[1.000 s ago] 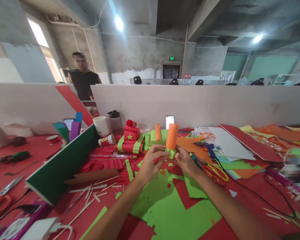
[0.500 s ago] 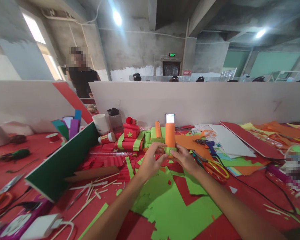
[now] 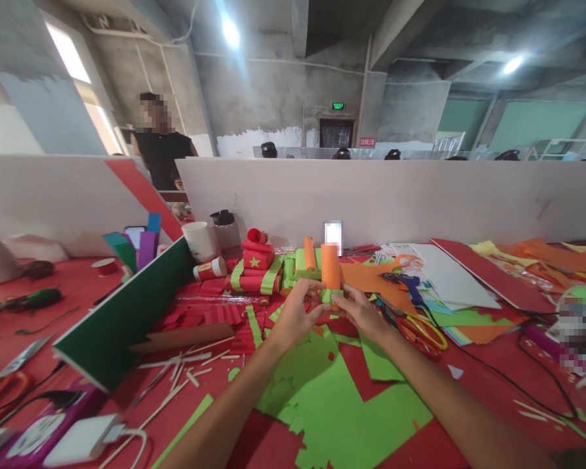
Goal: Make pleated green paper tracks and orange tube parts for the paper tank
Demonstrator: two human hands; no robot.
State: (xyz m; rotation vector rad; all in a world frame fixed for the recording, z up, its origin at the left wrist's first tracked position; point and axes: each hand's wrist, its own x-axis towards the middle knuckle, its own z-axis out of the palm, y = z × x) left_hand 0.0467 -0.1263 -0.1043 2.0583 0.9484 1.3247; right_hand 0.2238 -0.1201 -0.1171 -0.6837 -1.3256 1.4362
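Between my two hands stands an orange paper tube (image 3: 330,266) with a light green paper band (image 3: 331,296) round its lower end. My left hand (image 3: 300,309) grips the band's left side with bent fingers and thumb. On the right, the fingertips of my right hand (image 3: 364,314) press against the same band. Below them spreads a light green sheet (image 3: 356,417) with jagged cut edges. Just behind to the left lies a green paper model (image 3: 300,264) with an orange roll on it. Next to that is a red paper model (image 3: 254,273) with green strips and a star.
A phone (image 3: 334,231) stands behind the tube. Right of my hands lie yellow-handled scissors (image 3: 427,329) and a blue glue gun (image 3: 409,281). A dark green board (image 3: 122,319) leans at left, near thin sticks (image 3: 170,384) and a power strip (image 3: 43,423). A white partition (image 3: 395,198) runs behind.
The top of the orange tube has dropped lower in view, as if tipped, so more of the phone behind shows. Both hands keep hold of the green band.
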